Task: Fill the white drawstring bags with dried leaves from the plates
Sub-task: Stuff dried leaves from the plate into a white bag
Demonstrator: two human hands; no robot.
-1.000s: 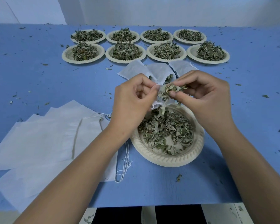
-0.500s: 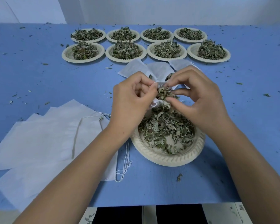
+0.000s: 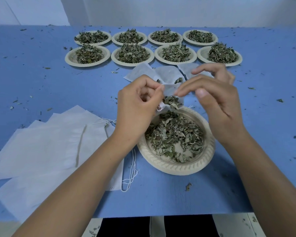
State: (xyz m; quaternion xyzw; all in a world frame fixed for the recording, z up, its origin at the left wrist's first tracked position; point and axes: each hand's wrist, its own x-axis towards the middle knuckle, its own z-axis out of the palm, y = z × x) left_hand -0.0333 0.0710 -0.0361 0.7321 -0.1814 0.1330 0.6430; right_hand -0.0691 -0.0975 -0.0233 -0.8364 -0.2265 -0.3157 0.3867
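1. Pinching with our left hand (image 3: pixel 138 106), we hold the white drawstring bag (image 3: pixel 169 88) by its mouth rim. Our right hand (image 3: pixel 217 103) is loose, thumb apart, one fingertip touching the opposite rim.
2. The near plate (image 3: pixel 178 168) sits just below the hanging bag, toward us.
3. Its dried leaves (image 3: pixel 174 135) lie nearer our right hand, which we judge should scoop.

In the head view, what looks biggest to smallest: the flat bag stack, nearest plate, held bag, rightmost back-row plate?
1. flat bag stack
2. nearest plate
3. rightmost back-row plate and held bag: look similar; plate farther, bag partly hidden, unranked.
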